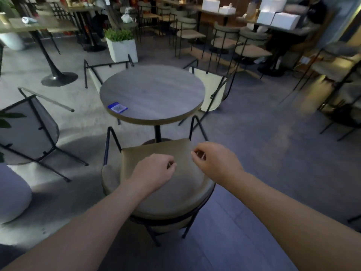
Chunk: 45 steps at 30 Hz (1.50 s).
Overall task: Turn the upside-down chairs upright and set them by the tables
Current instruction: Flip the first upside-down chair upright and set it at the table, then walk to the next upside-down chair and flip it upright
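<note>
A beige cushioned chair [160, 184] with a black wire frame lies tipped just in front of me, two of its legs pointing up toward the round grey table [152, 92]. My left hand [154, 173] and my right hand [211, 161] hover just above its seat panel, fingers loosely curled and holding nothing. Three more chairs lie overturned around the table. One shows its grey underside at the left [29, 130], one lies behind the table at the left [97, 75], and a cream one is at the table's right [211, 89].
A blue-and-white card [117, 107] lies on the round table. A white planter with a green plant [121, 45] stands behind it. A pedestal table [39, 28] is at the back left. Upright chairs and tables with white boxes [281, 18] fill the back right.
</note>
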Each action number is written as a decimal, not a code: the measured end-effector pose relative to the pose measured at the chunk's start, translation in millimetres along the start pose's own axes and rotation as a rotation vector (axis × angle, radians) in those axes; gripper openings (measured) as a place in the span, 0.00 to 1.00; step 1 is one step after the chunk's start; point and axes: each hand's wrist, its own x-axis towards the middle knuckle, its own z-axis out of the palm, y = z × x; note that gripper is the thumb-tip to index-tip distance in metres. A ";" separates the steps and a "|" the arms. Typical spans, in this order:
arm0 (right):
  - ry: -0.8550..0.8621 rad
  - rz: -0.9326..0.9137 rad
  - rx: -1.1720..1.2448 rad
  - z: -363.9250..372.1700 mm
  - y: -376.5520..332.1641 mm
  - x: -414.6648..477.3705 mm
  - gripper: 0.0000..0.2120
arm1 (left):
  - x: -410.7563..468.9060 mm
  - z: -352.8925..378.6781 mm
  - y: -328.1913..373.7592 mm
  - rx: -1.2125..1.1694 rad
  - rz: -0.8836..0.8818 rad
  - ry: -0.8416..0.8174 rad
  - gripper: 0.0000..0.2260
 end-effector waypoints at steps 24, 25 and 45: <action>0.204 0.314 -0.103 -455.0 314.7 102.6 0.12 | 328.8 -202.4 462.8 0.056 0.255 0.179 0.14; 0.211 0.311 -0.109 -459.5 330.3 116.6 0.12 | 351.1 -199.2 468.7 0.067 0.260 0.172 0.14; 0.199 0.275 -0.126 -527.9 626.8 483.4 0.11 | 841.4 -160.1 529.3 0.086 0.336 0.176 0.12</action>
